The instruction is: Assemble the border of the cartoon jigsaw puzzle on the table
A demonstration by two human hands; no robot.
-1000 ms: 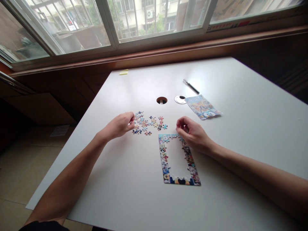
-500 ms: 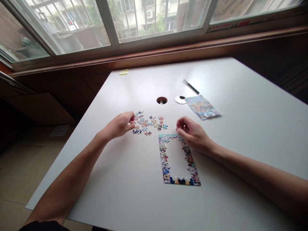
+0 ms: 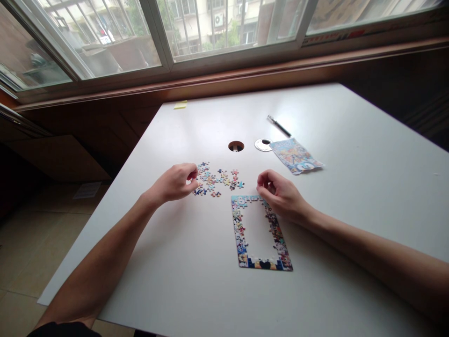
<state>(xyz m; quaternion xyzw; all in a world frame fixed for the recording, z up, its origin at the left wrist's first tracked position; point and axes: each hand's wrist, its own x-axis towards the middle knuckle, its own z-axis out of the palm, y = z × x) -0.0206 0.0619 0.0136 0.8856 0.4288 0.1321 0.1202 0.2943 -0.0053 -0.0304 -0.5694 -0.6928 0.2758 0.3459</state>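
A loose heap of jigsaw puzzle pieces (image 3: 210, 180) lies on the white table. At the heap's left edge is my left hand (image 3: 180, 181), its thumb and fingers curled toward each other; whatever may be between the tips is hidden or too small to make out. My right hand (image 3: 278, 191) rests by the top right corner of the joined puzzle border (image 3: 241, 243), fingers curled in and thumb bent. I cannot see whether a piece is in them. The border forms a rectangle of colourful cartoon pieces, with bare table showing through its middle.
Beyond my right hand lies a printed cartoon sheet (image 3: 296, 157), overlapping a round metal cover (image 3: 262, 145). A dark pen (image 3: 279, 126) lies behind it. The table (image 3: 175, 281) has a round cable hole (image 3: 236, 146) and a yellow sticky note (image 3: 180, 105) near its far edge.
My left hand has shifted very slightly right along the heap's edge. My right hand, the border and the sheet look unmoved.
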